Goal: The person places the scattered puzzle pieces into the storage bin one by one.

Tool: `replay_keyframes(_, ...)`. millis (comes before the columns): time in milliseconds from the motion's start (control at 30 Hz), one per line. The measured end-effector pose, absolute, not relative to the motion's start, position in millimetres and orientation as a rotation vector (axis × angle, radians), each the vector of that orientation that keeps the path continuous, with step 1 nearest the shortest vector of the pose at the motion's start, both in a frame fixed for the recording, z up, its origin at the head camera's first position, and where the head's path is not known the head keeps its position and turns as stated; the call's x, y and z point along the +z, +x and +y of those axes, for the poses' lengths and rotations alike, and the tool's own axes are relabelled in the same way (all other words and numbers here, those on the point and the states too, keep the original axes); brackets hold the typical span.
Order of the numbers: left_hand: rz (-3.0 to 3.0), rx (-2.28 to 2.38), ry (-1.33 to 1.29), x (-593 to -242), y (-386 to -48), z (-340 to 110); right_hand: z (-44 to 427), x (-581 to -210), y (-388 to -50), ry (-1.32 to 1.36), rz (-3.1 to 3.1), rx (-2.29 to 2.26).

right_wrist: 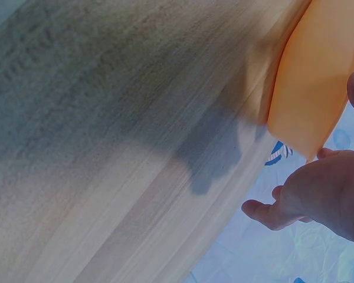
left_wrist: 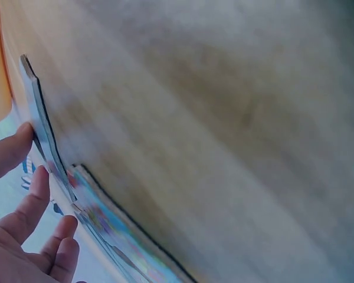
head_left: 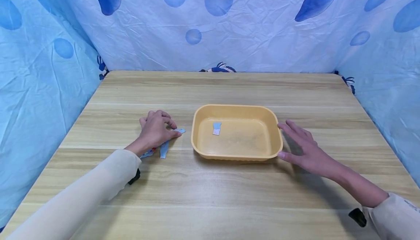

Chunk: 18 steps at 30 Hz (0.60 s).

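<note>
Beside the tray's left side, my left hand [head_left: 157, 129] pinches a thin light-blue puzzle piece [head_left: 180, 130] between thumb and fingers. In the left wrist view that puzzle piece [left_wrist: 40, 112] shows a dark edge, with a fingertip against it. Another blue puzzle piece [head_left: 164, 149] and a partly hidden one with red on it [head_left: 147, 154] lie under and beside this hand. My right hand [head_left: 302, 147], fingers spread, touches the right rim of the yellow plastic tray [head_left: 236, 157]. Inside the tray lies a small blue-and-white puzzle piece [head_left: 216, 128].
The wooden table [head_left: 210, 196] carries the tray near its middle. Blue patterned curtains [head_left: 210, 43] stand behind it and along both sides. Light sleeves [head_left: 98, 181] cover both forearms.
</note>
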<state>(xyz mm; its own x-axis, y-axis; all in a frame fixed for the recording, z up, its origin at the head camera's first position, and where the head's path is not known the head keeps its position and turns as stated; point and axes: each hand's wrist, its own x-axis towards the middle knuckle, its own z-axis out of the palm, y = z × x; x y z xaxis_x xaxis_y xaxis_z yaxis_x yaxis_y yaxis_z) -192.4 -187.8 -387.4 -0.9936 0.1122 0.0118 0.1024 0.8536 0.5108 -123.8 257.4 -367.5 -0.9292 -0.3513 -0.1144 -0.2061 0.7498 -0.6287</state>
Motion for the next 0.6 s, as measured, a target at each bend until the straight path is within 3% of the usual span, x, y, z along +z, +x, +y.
replay_keyframes(600,3.023,0.735,0.210,-382.7,-191.1,-182.6,257.2,-365.7,-124.9,-0.450,2.723,-0.940)
